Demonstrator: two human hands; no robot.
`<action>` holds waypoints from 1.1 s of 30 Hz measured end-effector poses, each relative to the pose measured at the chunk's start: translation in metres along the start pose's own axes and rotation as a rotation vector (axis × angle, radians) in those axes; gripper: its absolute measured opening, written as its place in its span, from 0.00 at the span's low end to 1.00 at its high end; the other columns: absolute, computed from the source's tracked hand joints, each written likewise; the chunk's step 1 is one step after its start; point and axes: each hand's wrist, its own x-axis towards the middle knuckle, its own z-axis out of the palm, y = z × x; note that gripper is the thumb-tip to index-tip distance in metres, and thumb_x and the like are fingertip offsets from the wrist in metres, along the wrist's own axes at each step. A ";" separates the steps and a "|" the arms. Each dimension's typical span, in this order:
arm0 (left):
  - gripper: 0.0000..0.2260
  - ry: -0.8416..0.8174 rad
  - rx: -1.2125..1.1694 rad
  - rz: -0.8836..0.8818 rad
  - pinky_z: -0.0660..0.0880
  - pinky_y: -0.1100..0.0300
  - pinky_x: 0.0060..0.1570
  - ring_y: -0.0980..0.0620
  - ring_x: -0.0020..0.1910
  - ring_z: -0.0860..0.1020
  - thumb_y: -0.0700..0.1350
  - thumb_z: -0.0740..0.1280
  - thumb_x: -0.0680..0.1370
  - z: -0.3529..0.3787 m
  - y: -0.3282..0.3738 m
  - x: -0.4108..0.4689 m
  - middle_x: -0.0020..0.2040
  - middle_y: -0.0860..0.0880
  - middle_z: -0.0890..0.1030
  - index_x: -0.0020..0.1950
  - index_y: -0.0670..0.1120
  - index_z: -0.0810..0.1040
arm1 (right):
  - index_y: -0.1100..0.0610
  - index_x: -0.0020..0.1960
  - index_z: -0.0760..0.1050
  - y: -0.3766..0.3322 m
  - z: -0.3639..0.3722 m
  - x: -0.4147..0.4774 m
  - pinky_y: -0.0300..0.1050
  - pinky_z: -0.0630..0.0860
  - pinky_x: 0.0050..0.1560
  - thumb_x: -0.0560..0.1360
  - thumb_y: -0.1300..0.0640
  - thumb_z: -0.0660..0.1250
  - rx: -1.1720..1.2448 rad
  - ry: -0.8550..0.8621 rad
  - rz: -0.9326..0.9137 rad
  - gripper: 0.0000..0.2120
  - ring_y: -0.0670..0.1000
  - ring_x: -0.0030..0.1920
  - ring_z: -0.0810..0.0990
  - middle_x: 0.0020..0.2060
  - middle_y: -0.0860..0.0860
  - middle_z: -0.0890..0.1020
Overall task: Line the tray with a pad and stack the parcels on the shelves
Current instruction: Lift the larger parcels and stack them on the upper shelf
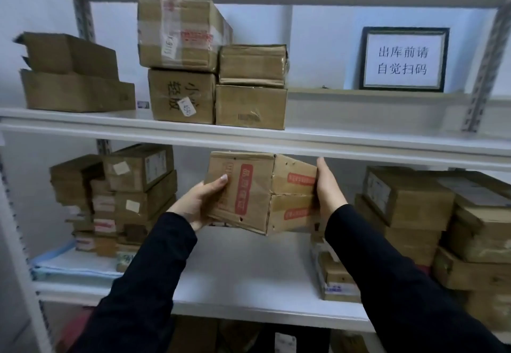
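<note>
Both hands up now, a cardboard box (pixel 260 192) held between them in the air, tilted, above the bare middle of the lower shelf (pixel 235 278) and just under the upper shelf (pixel 359 142). The left hand (pixel 199 203) grips its near left corner, thumb across the front; the right hand (pixel 329 186) presses flat, fingers straight, against the right side. Stacked boxes (pixel 409 198) sit either side
</note>
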 end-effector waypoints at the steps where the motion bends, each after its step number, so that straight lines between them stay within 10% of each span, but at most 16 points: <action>1: 0.32 -0.004 0.000 0.028 0.80 0.53 0.37 0.49 0.40 0.83 0.59 0.81 0.50 0.000 0.010 -0.006 0.40 0.47 0.85 0.48 0.46 0.80 | 0.57 0.57 0.80 -0.007 0.007 -0.006 0.61 0.78 0.56 0.63 0.25 0.49 0.006 0.012 -0.037 0.43 0.61 0.50 0.84 0.51 0.58 0.84; 5: 0.16 0.054 0.042 0.061 0.77 0.46 0.48 0.47 0.42 0.81 0.58 0.65 0.69 0.000 0.048 -0.025 0.38 0.49 0.84 0.47 0.48 0.79 | 0.54 0.58 0.77 -0.041 0.034 -0.035 0.57 0.81 0.41 0.72 0.30 0.51 0.118 0.022 -0.112 0.34 0.59 0.45 0.85 0.50 0.57 0.84; 10: 0.14 0.106 0.067 0.107 0.76 0.44 0.49 0.49 0.41 0.80 0.58 0.62 0.76 -0.006 0.084 -0.041 0.36 0.51 0.84 0.45 0.49 0.80 | 0.54 0.62 0.68 -0.068 0.055 -0.062 0.60 0.81 0.44 0.58 0.28 0.60 0.131 0.101 -0.247 0.42 0.58 0.46 0.84 0.55 0.56 0.80; 17: 0.13 -0.038 0.066 0.292 0.77 0.46 0.44 0.47 0.44 0.80 0.59 0.66 0.69 -0.009 0.137 -0.050 0.39 0.51 0.84 0.41 0.51 0.84 | 0.52 0.52 0.67 -0.117 0.073 -0.097 0.61 0.75 0.59 0.60 0.30 0.59 0.103 0.197 -0.626 0.31 0.54 0.55 0.78 0.51 0.51 0.77; 22: 0.32 -0.184 0.014 0.438 0.81 0.52 0.39 0.50 0.43 0.83 0.61 0.80 0.54 -0.011 0.156 -0.046 0.44 0.50 0.84 0.54 0.49 0.79 | 0.51 0.72 0.59 -0.136 0.080 -0.109 0.60 0.66 0.69 0.63 0.28 0.57 0.085 0.236 -0.822 0.44 0.54 0.69 0.69 0.69 0.55 0.69; 24: 0.26 -0.179 -0.022 0.488 0.80 0.52 0.41 0.51 0.44 0.83 0.58 0.77 0.61 -0.004 0.162 -0.044 0.44 0.51 0.84 0.55 0.50 0.78 | 0.51 0.74 0.56 -0.150 0.083 -0.112 0.60 0.65 0.69 0.63 0.27 0.56 0.073 0.299 -0.842 0.46 0.56 0.69 0.68 0.69 0.57 0.67; 33: 0.26 -0.075 0.040 0.715 0.79 0.58 0.44 0.55 0.48 0.82 0.55 0.72 0.69 0.028 0.177 -0.020 0.48 0.53 0.83 0.63 0.47 0.73 | 0.50 0.64 0.66 -0.180 0.074 -0.095 0.56 0.65 0.68 0.80 0.45 0.56 0.040 0.329 -0.929 0.15 0.54 0.66 0.65 0.64 0.54 0.64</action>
